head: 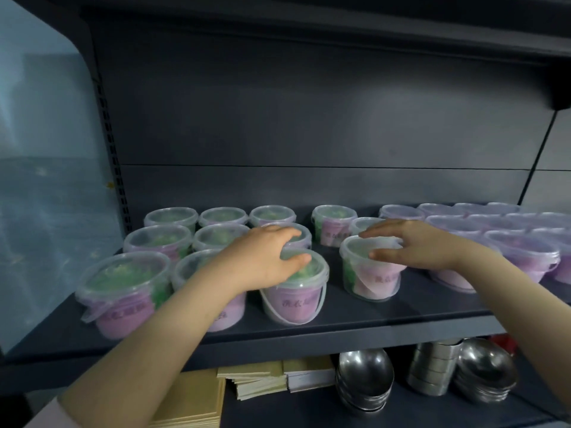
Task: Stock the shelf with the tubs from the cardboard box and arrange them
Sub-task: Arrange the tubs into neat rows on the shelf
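On the lower shelf nearest the camera sit stacked steel bowls (364,378) and a pile of tan card sheets (262,381). The cardboard box is not in view. Above them, near the front edge of the dark shelf (355,316), the left hand (262,261) lies over the lid of the front tub (293,291), fingers curled round its rim. Its white handle hangs down the front. The right hand (414,245) spans the lid of the neighbouring tub (370,273), thumb on the near rim and fingers over the far one, holding it from above. The two tubs stand apart, with a gap between them. To do this well, I would slide each tub rather than lift it, bring the two into line with the left block of tubs (123,285), and turn the pink labels to face forward. Each label carries a line of writing, too blurred to read. Further back stand more green-topped tubs in rows, with a purple-filled group of tubs (522,251) to the right.
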